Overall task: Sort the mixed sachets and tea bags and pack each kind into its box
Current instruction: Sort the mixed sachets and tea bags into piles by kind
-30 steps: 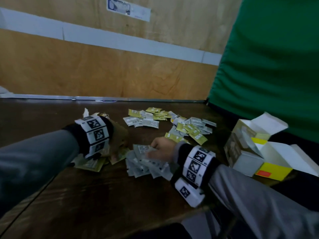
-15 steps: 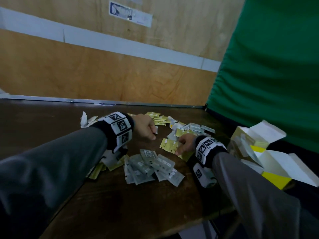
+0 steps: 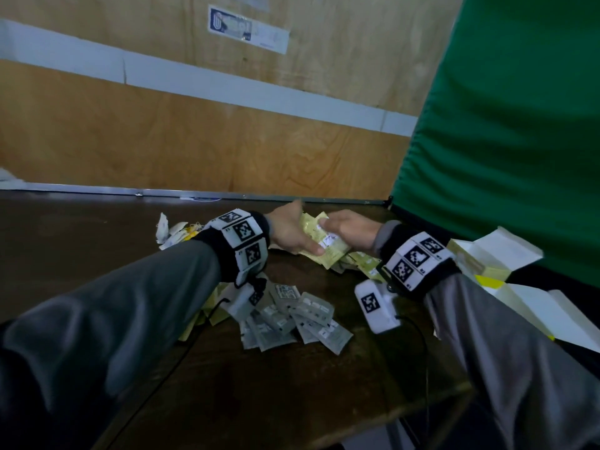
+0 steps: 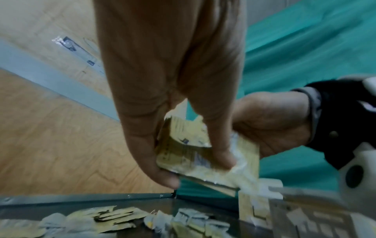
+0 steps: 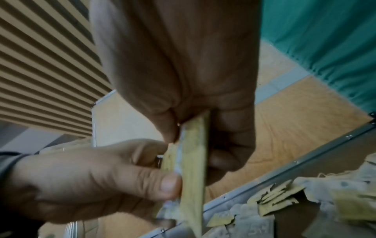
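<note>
Both my hands meet above the table's far middle on a stack of yellow sachets (image 3: 324, 246). My left hand (image 3: 300, 240) grips the stack (image 4: 183, 154) between thumb and fingers. My right hand (image 3: 349, 230) pinches the same stack (image 5: 193, 169), seen edge-on in the right wrist view. Grey sachets (image 3: 292, 319) lie in a loose pile nearer to me, below my left wrist. More yellow sachets (image 3: 360, 259) lie under my right wrist. White tea bags (image 3: 170, 230) sit at the left, behind my left forearm. Two open boxes (image 3: 480, 258) (image 3: 535, 306) stand at the right.
The dark table (image 3: 81, 228) ends at a wooden wall panel (image 3: 194, 141) behind. A green curtain (image 3: 503, 125) hangs at the right, behind the boxes. The table's front edge (image 3: 357, 427) runs just below my forearms.
Both hands have risen off the table and come together; the yellow sachets that my right hand touched are now a stack held between the two hands.
</note>
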`<state>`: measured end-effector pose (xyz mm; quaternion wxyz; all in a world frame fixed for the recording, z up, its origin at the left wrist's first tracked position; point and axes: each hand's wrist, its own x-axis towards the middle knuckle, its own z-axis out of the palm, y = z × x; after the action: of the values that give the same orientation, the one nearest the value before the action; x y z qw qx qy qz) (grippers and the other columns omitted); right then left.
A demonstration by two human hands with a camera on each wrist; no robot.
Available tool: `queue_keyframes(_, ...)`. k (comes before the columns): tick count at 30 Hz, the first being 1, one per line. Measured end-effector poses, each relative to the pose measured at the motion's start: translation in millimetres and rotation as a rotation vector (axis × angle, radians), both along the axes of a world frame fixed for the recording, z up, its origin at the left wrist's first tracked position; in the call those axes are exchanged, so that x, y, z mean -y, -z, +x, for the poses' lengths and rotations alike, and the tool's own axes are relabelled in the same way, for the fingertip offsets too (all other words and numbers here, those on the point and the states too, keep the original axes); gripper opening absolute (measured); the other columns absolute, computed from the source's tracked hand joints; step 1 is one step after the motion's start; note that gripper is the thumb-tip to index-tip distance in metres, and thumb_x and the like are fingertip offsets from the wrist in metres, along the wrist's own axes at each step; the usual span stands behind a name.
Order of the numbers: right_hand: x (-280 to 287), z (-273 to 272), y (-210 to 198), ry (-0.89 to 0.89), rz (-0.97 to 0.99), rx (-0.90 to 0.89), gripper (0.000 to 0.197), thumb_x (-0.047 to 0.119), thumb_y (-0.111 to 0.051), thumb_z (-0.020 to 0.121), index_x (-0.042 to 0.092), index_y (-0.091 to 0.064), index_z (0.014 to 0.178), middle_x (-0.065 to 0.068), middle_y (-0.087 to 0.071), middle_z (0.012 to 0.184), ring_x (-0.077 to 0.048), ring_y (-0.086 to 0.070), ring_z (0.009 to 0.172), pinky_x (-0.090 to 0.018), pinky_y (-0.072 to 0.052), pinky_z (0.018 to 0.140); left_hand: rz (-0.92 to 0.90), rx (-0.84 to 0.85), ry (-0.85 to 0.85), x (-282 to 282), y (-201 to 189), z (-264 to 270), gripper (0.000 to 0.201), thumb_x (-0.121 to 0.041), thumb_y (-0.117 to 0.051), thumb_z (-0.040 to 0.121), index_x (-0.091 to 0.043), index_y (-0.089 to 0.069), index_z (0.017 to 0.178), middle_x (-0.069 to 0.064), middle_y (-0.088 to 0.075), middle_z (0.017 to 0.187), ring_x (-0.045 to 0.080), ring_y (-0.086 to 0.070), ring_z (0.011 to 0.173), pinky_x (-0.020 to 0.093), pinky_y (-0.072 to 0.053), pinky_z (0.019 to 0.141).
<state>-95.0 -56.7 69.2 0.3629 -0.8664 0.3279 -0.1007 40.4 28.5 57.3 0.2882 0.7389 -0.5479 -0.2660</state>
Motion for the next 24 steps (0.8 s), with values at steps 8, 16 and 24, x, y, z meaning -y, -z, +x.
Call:
queue_keyframes(8, 25.5, -29.0, 4.2, 0.047, 0.240, -0.090, 0.011, 0.026, -0.059, 0.091, 0.015, -0.061, 0.090, -0.004, -0.063, 0.092, -0.015, -0.065, 0.077, -0.023, -0.051, 0.061, 0.118, -0.334, 0.012, -19.1, -17.1, -2.3, 0.020, -0.007, -0.056, 0.093, -0.005, -0.056, 0.113, 0.009, -0.063, 0.112, 0.019, -0.061, 0.103, 0.029, -0.052, 0.086)
queue_keyframes(16, 91.9, -50.6, 27.3, 0.347, -0.221, -0.670, 0.062, 0.045, -0.062, 0.085, 0.001, -0.052, 0.127, -0.014, -0.057, 0.119, -0.031, -0.058, 0.103, -0.039, -0.051, 0.085, 0.440, 0.437, -0.121, -72.5, -22.2, 68.4, 0.039, -0.004, -0.066, 0.086, -0.011, -0.055, 0.123, 0.016, -0.065, 0.097, 0.020, -0.063, 0.070, 0.020, -0.051, 0.044)
queue_keyframes(24, 99.2, -24.8, 59.6, 0.198, -0.324, -0.800, 0.092, 0.059, -0.063, 0.077, 0.022, -0.019, 0.149, -0.006, -0.021, 0.156, -0.030, -0.028, 0.139, -0.044, -0.030, 0.112, 0.528, 0.903, -0.148, -55.2, -1.5, 69.6, 0.028, -0.018, -0.062, 0.089, -0.008, -0.059, 0.115, 0.002, -0.062, 0.101, 0.015, -0.054, 0.081, 0.023, -0.050, 0.069)
